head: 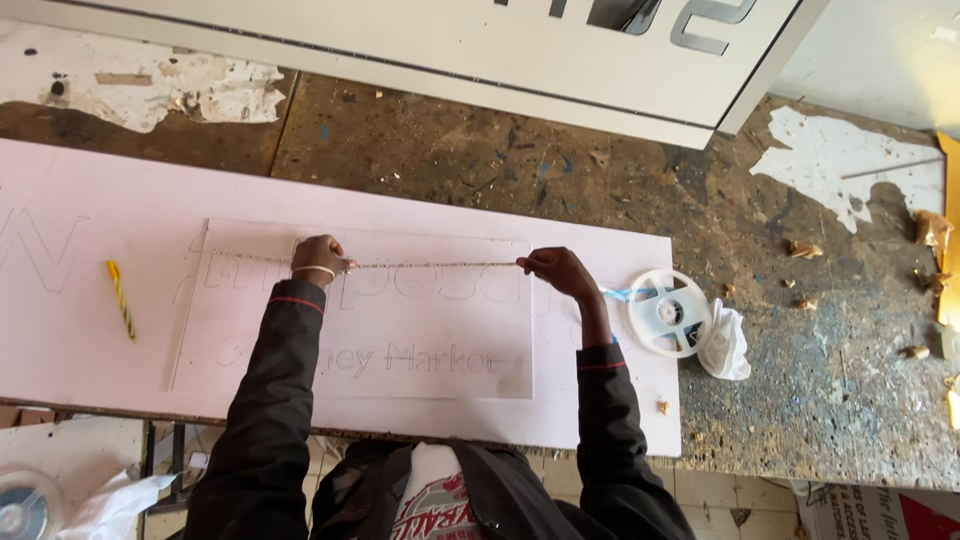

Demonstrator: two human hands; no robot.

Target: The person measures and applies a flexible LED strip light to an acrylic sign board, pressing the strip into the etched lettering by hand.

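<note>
You've got both arms stretched out over the white board (600, 330): left hand (320, 259) and right hand (553, 268) each pinch shut on one thin strip (435, 265), pulled taut between them. On the worktop (800, 400) sit one empty white reel (668, 312) and one yellow twisted stick (121, 298).

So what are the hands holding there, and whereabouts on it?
A thin strip, stretched taut across the white board. The left hand pinches it partway along, the right hand further toward the reel.

Head cam looks straight down, close above the workbench (450, 150).
</note>
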